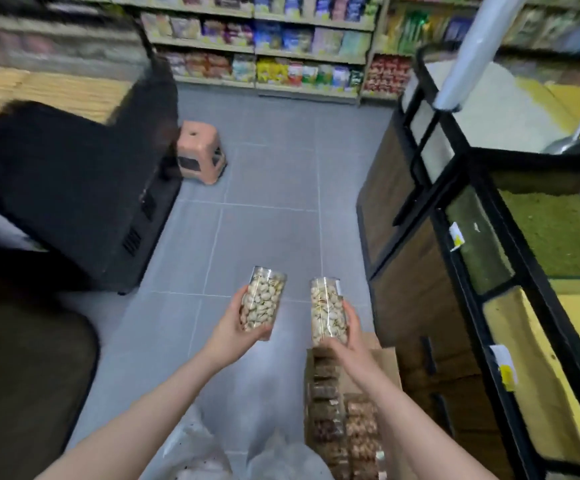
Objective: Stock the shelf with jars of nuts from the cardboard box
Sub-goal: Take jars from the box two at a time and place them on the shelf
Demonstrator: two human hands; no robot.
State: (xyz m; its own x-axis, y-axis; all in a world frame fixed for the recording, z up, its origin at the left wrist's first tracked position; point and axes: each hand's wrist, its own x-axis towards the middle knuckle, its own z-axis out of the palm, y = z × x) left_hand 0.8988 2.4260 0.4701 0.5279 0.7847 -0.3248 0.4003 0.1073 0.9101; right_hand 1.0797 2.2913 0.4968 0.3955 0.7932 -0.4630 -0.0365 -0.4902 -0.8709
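- We hold one clear jar of nuts (259, 301) in our left hand (234, 332), fingers curled under its lower half, the jar tilted up and away.
- Our right hand (345, 341) grips a second jar (327, 311) by its lower end, just beside the first, not touching it.
- Below the right wrist sits the open cardboard box (384, 368), more jars packed in rows inside.
- Far ahead of both hands stands a pink stool (200, 150) on the grey floor (268, 216).

Left side all smear, the dark cabinet (74, 199) just a soft black mass; far shelves (264, 60) show coloured packets, labels unreadable; cardboard box (384, 367) half hidden behind the right forearm, its jars (326, 410) blurred, bottom edge cutting them off.
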